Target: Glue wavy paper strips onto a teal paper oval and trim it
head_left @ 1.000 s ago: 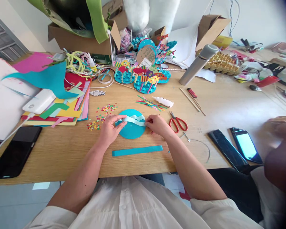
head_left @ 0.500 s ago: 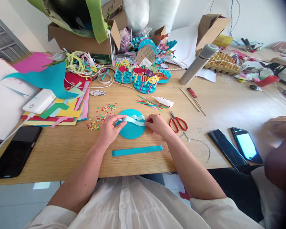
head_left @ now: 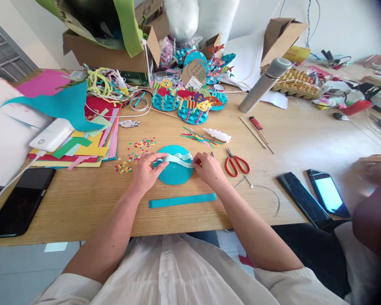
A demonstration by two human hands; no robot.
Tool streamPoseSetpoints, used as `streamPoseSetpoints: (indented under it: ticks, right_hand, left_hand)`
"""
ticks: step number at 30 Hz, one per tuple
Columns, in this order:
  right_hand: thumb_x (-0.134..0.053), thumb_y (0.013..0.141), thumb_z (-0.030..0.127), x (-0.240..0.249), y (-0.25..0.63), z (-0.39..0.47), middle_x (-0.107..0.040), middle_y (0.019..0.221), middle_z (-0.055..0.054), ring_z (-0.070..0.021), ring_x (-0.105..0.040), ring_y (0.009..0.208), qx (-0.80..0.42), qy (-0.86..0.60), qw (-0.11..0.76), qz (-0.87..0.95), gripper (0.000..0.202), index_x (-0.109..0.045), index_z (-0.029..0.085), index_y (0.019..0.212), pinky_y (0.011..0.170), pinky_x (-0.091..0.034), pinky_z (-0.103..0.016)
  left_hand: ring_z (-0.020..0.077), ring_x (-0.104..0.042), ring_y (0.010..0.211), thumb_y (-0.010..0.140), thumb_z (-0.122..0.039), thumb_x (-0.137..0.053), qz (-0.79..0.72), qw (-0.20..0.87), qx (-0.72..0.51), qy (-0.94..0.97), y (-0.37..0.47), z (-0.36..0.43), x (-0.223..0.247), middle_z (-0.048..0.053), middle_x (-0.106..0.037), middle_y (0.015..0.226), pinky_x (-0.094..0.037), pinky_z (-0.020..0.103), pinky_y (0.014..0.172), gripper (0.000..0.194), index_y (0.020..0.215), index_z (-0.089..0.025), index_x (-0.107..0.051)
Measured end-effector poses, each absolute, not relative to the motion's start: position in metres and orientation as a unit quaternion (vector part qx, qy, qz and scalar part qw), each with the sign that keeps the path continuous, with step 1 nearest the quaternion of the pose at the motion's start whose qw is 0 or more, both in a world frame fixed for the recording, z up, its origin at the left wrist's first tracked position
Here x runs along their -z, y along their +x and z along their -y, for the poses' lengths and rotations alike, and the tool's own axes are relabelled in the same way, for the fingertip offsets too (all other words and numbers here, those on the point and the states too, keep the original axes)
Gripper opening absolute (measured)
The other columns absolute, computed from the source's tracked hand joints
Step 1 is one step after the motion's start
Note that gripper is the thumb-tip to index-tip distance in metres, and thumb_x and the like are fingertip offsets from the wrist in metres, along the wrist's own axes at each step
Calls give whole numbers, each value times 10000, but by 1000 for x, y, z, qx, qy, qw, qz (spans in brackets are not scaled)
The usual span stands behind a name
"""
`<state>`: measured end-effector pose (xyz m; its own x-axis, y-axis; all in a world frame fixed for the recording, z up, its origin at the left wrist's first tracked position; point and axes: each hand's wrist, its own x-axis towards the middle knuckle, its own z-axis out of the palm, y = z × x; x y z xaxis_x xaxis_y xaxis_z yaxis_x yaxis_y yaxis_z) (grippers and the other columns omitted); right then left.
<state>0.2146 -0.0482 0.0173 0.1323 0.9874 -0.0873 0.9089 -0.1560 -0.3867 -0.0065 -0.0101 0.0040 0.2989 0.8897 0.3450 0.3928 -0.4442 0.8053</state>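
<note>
A round blue disc (head_left: 174, 176) lies on the wooden table in front of me. Across it runs a pale blue wavy paper strip (head_left: 181, 161), with another wavy strip (head_left: 186, 156) just behind. My left hand (head_left: 147, 170) pinches the pale strip's left part between thumb and fingers at the disc's left edge. At the right edge, my right hand (head_left: 208, 169) is closed on the strip's other end. A small dark tip (head_left: 212, 154) shows beside the right knuckles; what it belongs to is hidden. Nearer me lies a flat blue paper strip (head_left: 182, 200).
Red-handled scissors (head_left: 237, 163), a white glue bottle (head_left: 218, 135), thin paper strips (head_left: 198, 136) and confetti (head_left: 142, 144) surround the disc. Coloured paper (head_left: 92, 144) is stacked left. Decorated blue models (head_left: 193, 114) and a steel flask (head_left: 263, 87) stand behind. Another person sits at right near phones (head_left: 328, 192).
My right hand has turned slightly at the wrist, and a small dark tip now shows beside its knuckles. The left hand and the strip have stayed nearly still.
</note>
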Motion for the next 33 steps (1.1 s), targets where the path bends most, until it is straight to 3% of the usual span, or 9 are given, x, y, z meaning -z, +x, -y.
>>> streamPoseSetpoints:
  ticks: [6,23,33]
  right_hand:
    - [-447,896,137,-21,205,59,-645,953,-70,-172,-600,829,-129,-741,105,650,201,-641,191,903,692,-372,-260]
    - [-409,944,165,-10,203,80,-622,1021,-110,-220,-560,974,-65,-703,102,701,307,-706,180,1021,803,-413,-299]
    - [-414,942,175,-5,198,91,-593,939,-116,-247,-475,928,-11,-687,97,720,300,-697,183,1043,784,-387,-332]
  left_hand:
    - [181,-601,826,823,-360,-685,-432,301,-410,745,-5,10,-4,39,-724,923,-484,349,826,222,1004,-239,-731]
    - [178,-590,820,834,-340,-679,-432,290,-408,750,-6,11,-5,37,-725,919,-472,364,865,209,1004,-226,-723]
    - [186,-598,832,837,-367,-668,-431,289,-410,750,-6,11,-4,41,-717,913,-486,351,824,216,997,-234,-726]
